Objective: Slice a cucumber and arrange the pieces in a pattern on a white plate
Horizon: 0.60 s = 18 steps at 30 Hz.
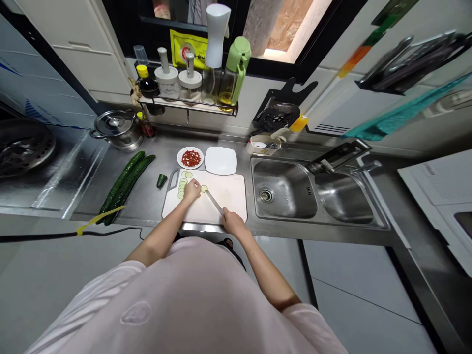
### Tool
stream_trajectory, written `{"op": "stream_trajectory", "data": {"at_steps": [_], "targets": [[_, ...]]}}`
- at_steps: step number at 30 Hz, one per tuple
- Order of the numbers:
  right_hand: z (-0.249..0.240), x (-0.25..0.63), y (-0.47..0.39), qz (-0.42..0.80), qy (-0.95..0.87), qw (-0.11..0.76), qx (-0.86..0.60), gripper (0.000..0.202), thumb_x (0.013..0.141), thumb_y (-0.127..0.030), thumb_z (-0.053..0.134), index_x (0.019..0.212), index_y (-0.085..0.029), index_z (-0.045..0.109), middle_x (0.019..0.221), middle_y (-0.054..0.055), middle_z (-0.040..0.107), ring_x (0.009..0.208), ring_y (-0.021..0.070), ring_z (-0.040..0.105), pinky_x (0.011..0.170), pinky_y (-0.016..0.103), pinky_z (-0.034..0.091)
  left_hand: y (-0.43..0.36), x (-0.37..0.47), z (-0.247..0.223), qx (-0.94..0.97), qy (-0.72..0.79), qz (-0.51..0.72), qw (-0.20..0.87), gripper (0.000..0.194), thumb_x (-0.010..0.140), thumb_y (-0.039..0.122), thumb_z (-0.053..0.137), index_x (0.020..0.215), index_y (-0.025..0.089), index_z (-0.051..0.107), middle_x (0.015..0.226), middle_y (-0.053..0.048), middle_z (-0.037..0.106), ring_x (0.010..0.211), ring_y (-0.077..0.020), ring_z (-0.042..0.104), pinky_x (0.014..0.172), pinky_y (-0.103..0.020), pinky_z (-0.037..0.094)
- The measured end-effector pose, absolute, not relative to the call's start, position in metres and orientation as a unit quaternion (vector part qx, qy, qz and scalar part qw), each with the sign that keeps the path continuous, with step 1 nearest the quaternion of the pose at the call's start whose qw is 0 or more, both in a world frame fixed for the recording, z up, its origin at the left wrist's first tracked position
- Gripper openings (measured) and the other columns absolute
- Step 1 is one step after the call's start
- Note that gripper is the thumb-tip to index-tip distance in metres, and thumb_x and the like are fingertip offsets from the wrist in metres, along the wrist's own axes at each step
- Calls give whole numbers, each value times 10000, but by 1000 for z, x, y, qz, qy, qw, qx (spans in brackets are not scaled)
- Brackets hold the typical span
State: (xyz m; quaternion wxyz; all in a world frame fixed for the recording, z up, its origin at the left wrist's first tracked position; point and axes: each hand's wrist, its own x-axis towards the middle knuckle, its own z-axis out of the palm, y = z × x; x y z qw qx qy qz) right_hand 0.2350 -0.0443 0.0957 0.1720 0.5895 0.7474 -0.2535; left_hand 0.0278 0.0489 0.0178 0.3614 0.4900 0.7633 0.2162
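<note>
My right hand [234, 221] is wrapped round the handle of a knife [214, 201], whose blade points away to the left over the white cutting board [228, 194]. At the blade's tip is a pale round cucumber slice [204, 188]. Just left of it, my left hand [191, 190] is closed with the fingers curled together; anything between them is too small to make out. Several cucumber slices [181, 188] lie in a row beside my left hand, with another slice [188, 175] near the board's far edge.
Behind the board stand a plate of chopped red pieces [191, 158] and a white square plate [220, 161]. Left lie a cucumber end [161, 181] and two whole cucumbers [125, 184], near a lidded pot [117, 129]. A double sink [283, 189] is right; a bottle rack [188, 102] hangs above.
</note>
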Motion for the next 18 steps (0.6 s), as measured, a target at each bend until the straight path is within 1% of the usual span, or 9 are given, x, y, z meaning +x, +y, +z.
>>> {"op": "stream_trajectory", "data": {"at_steps": [4,8,18], "targets": [[95,235,-42,-262,746,176,586,245,909,-194,327,1129,-194,436,953,119,635,869,231,607,666,283,380,49,28,15,488,764,220,361,172,797,268,475,938,204,548,532,37,595,473,-119,573,583,-219,418],[93,235,-42,-259,750,175,583,240,901,-187,339,1120,-196,435,936,119,639,853,233,611,649,282,379,50,27,13,492,765,217,356,164,793,265,478,930,208,549,528,38,594,492,-119,582,590,-216,419],[92,230,-37,-261,747,182,584,258,891,-174,344,1130,-199,439,960,115,632,877,232,606,681,288,389,51,28,13,497,764,213,351,162,791,262,476,918,209,562,490,38,574,496,-129,581,606,-224,426]]}}
